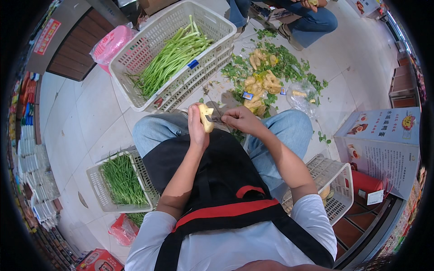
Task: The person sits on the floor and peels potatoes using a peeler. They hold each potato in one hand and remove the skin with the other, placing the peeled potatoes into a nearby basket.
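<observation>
My left hand (196, 130) holds a pale, partly peeled piece of ginger root (207, 126) upright above the black apron (217, 152). In my right hand (241, 119) is a small knife (216, 119), its dark blade against the side of the ginger. Just beyond my knees lies a pile of ginger roots (254, 88) with yellow netting and blue tags. Loose green leaves (288, 64) are strewn around and under the pile. Beside it on the right, a clear plastic bag (303, 101) has a few pale pieces in or on it.
A large white plastic crate (118, 73) holds long green stalks (173, 54). At my left, another crate (96, 189) contains thin green leaves (123, 179). A third crate (342, 193) and a printed carton (379, 149) stand at my right. A seated person (312, 28) is opposite me.
</observation>
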`<action>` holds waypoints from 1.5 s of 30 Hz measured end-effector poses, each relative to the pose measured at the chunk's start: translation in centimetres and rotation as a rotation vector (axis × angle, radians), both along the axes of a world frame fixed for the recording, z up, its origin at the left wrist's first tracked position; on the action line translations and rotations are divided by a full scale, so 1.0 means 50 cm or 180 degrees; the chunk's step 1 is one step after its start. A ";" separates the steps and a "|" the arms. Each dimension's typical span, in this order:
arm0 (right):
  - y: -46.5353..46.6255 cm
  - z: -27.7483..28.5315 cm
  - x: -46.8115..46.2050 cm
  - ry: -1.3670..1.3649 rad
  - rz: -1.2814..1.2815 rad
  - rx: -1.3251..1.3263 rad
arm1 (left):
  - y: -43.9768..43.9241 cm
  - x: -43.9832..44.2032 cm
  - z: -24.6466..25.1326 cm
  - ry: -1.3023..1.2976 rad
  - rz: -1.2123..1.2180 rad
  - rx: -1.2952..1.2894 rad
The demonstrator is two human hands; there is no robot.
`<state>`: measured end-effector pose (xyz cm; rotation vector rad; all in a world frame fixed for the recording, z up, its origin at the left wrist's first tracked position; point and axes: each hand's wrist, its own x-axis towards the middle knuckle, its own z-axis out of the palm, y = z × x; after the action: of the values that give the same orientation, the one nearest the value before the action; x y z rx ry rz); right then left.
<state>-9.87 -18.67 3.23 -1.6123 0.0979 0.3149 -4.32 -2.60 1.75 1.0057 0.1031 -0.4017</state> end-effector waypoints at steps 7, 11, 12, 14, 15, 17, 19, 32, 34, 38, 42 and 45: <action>0.021 -0.020 -0.008 -0.0223 -0.0475 -0.0757 | -0.001 0.004 -0.025 -0.0007 0.0275 0.0196; 0.016 -0.035 -0.002 -0.0483 -0.0943 -0.1141 | -0.001 0.002 -0.028 0.0264 0.0294 0.0092; 0.013 -0.038 0.001 -0.0585 -0.1107 -0.1250 | 0.000 0.001 -0.030 0.0367 0.0280 0.0044; 0.010 -0.039 0.003 -0.0653 -0.1380 -0.1298 | 0.002 0.003 -0.035 0.0421 0.0314 0.0114; 0.010 -0.035 0.005 -0.0689 -0.1518 -0.1325 | 0.002 0.005 -0.036 0.0447 0.0330 0.0144; 0.016 -0.022 0.002 -0.0685 -0.1486 -0.1531 | 0.007 0.007 -0.036 0.0264 0.0285 0.0234; 0.019 -0.016 0.001 -0.0653 -0.1426 -0.1779 | 0.007 0.004 -0.025 -0.0013 0.0271 0.0438; -0.001 -0.013 0.006 -0.0459 -0.1240 -0.1514 | 0.029 0.053 -0.059 -0.0152 0.0466 0.0402; -0.003 -0.005 0.007 -0.0284 -0.1275 -0.1091 | 0.034 0.047 -0.044 0.0195 -0.0007 -0.0072; 0.007 0.013 0.005 -0.0166 -0.1200 -0.0413 | 0.033 0.037 -0.035 0.0842 -0.0687 -0.1086; -0.003 0.015 0.006 -0.0265 -0.0704 -0.0478 | 0.029 0.030 -0.032 0.1322 -0.0965 -0.1481; 0.002 0.026 0.001 -0.0238 -0.0311 -0.0155 | 0.025 0.028 -0.028 0.1516 -0.1023 -0.1413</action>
<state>-9.80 -18.57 4.55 -1.6597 0.1276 0.1778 -2.93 -1.34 0.33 0.4710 0.2694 -0.9128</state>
